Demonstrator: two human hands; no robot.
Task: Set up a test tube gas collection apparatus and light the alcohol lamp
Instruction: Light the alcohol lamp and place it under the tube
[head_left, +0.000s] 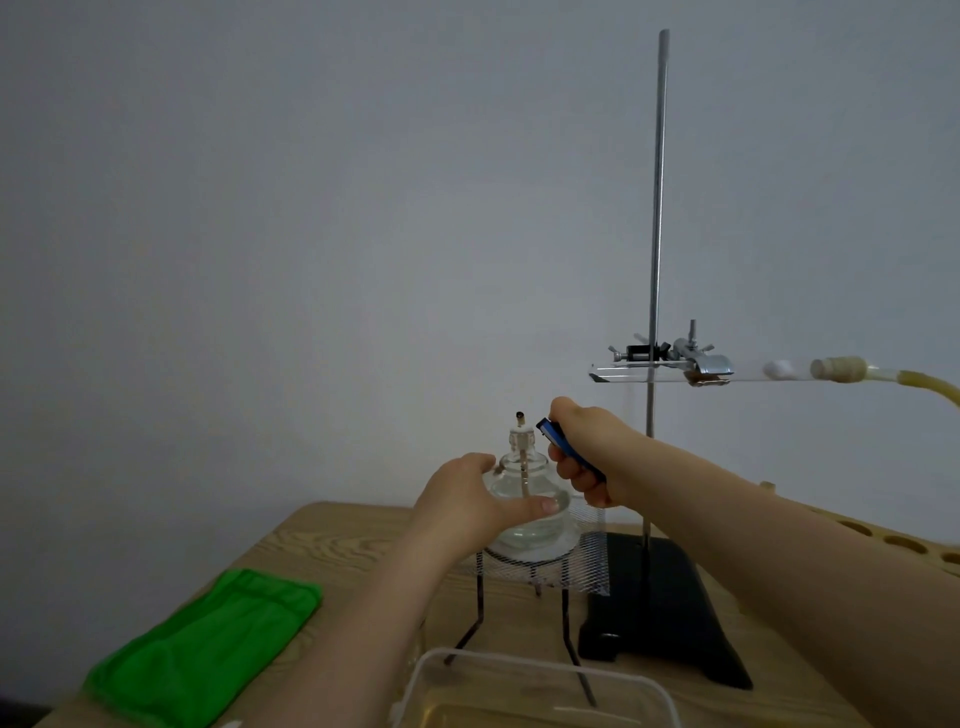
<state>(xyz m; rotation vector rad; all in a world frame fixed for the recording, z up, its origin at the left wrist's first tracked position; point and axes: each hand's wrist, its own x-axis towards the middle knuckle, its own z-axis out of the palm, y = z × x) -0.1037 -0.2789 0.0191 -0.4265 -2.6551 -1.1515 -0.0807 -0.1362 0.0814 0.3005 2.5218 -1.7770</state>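
A clear glass alcohol lamp (524, 486) with an uncapped dark wick stands on wire mesh (587, 569) over a black tripod (480, 603). My left hand (467, 499) grips the lamp's body from the left, thumb across its front. My right hand (587, 452) grips a blue lighter (558, 441), its head just right of the wick; no flame shows. A test tube (660, 372) lies nearly level in a clamp (696, 358) on a retort stand (655, 260), stoppered at the right, with yellowish rubber tubing (924, 384) leading off.
A green cloth (208, 644) lies on the wooden table at the left. A clear plastic tub (519, 686) stands at the near edge. The stand's black base (660, 613) sits right of the tripod. A wooden tube rack (904, 545) shows at the right edge.
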